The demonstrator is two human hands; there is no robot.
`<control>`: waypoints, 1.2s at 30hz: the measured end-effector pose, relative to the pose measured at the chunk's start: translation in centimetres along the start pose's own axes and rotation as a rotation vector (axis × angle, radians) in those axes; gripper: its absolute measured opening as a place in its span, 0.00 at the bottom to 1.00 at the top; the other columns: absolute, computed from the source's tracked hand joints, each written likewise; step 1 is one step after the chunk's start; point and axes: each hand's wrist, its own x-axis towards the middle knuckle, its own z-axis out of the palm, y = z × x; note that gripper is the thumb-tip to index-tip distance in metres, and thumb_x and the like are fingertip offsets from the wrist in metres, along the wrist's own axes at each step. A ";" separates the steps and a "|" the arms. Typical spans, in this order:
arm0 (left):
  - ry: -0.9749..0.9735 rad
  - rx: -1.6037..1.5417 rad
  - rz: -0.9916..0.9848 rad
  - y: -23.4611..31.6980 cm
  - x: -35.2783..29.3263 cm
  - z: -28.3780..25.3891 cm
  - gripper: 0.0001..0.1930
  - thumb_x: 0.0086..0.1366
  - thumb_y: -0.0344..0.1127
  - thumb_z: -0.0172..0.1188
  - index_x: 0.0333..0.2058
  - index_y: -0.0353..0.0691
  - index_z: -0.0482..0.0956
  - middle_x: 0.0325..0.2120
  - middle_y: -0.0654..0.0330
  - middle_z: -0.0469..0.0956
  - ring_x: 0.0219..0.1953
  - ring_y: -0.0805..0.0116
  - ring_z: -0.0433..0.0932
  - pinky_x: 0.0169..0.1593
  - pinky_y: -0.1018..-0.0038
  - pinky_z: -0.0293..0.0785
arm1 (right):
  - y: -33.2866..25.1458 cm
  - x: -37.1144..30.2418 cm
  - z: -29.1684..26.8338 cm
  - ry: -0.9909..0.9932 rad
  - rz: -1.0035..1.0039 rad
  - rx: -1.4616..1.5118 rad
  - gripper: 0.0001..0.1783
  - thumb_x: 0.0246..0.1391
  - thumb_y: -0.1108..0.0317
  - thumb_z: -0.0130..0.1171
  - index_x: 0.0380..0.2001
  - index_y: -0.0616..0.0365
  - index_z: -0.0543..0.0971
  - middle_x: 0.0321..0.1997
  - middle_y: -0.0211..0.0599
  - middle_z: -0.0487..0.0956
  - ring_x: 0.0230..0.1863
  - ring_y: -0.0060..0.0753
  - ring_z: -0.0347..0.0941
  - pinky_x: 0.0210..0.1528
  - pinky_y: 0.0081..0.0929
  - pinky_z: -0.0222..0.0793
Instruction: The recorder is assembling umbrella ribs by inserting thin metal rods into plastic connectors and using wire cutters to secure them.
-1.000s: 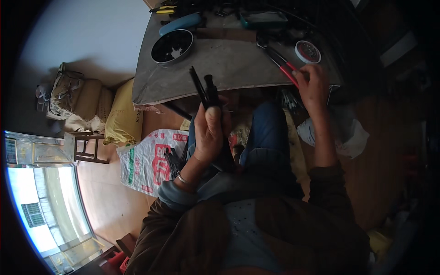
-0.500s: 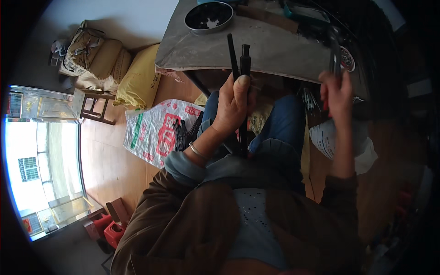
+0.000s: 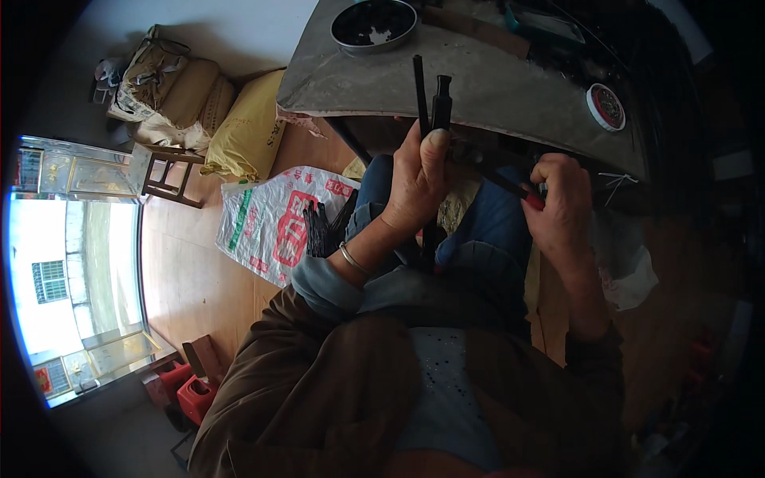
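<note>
My left hand (image 3: pixel 421 177) is closed round two black rods held upright in front of the table's near edge. The slim one (image 3: pixel 420 92) leans slightly left. Beside it, the thicker one (image 3: pixel 441 102) has a flared, capped top, and a dark shaft continues below my fist. My right hand (image 3: pixel 561 205) grips a red-handled tool (image 3: pixel 532 197). Its dark metal end points left toward the rods, just right of my left hand; whether it touches them I cannot tell, and its head is too dark to make out.
On the grey table (image 3: pixel 319 80) are a round pan (image 3: pixel 374 46) of small dark parts and a small round tin (image 3: pixel 606 107). Black rods (image 3: pixel 317 231) lie on a printed white sack (image 3: pixel 263 215) at my left. A yellow sack (image 3: pixel 249 131) and a wooden stool (image 3: pixel 169 175) stand beyond.
My right hand has come down and leftward, swinging the red-handled tool from upright to pointing at the rods. My left hand keeps its hold; the whole view has shifted slightly.
</note>
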 end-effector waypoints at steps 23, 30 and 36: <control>-0.124 0.030 -0.026 0.9 -0.3 0.3 0.26 0.69 0.58 0.41 0.33 0.37 0.69 0.17 0.69 0.66 0.16 0.84 0.63 0.19 0.84 0.57 | 0.9 -1.5 -3.2 -0.757 0.559 1.094 0.12 0.63 0.63 0.46 0.42 0.61 0.70 0.26 0.36 0.76 0.21 0.21 0.72 0.23 0.20 0.70; -0.110 0.067 0.018 1.2 -0.7 1.7 0.26 0.69 0.58 0.41 0.31 0.37 0.70 0.16 0.70 0.65 0.16 0.85 0.62 0.19 0.85 0.56 | 1.9 -2.5 -2.4 -1.283 0.627 1.344 0.20 0.53 0.64 0.61 0.44 0.60 0.66 0.20 0.29 0.72 0.18 0.19 0.70 0.21 0.16 0.67; -0.102 0.028 0.018 0.9 -0.8 1.0 0.26 0.68 0.58 0.42 0.31 0.37 0.70 0.16 0.70 0.65 0.15 0.86 0.62 0.18 0.85 0.56 | 1.1 -2.3 -4.7 -0.949 0.875 1.402 0.16 0.61 0.61 0.53 0.40 0.66 0.71 0.25 0.35 0.77 0.19 0.22 0.74 0.23 0.20 0.72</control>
